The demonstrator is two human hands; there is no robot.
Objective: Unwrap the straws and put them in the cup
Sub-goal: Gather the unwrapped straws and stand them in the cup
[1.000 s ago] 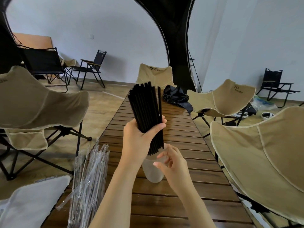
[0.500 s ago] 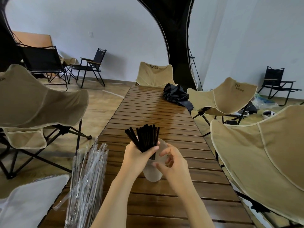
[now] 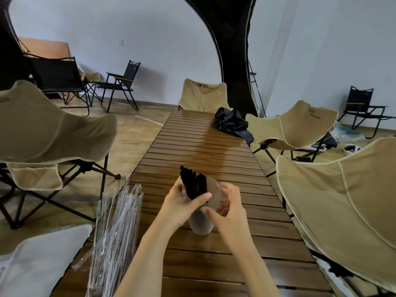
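Observation:
A bundle of black straws [image 3: 194, 183] stands in a frosted translucent cup [image 3: 201, 222] on the slatted wooden table [image 3: 205, 146]. Only the straws' upper ends show above the rim. My left hand [image 3: 182, 204] wraps around the bundle at the cup's mouth, thumb across the front. My right hand [image 3: 227, 207] holds the cup's right side and rim, fingers curled. A pile of clear plastic straw wrappers [image 3: 115, 236] lies at the table's left edge.
Beige folding chairs stand on both sides: one at left [image 3: 49, 133], two at right [image 3: 293, 127] [image 3: 342, 200], one at the far end [image 3: 202, 95]. A black bag [image 3: 232, 123] lies far down the table. A grey cushion [image 3: 38, 258] sits at bottom left.
The straw bundle, held high above the cup a second ago, has been lowered into the cup. Both hands have closed in around the cup's mouth.

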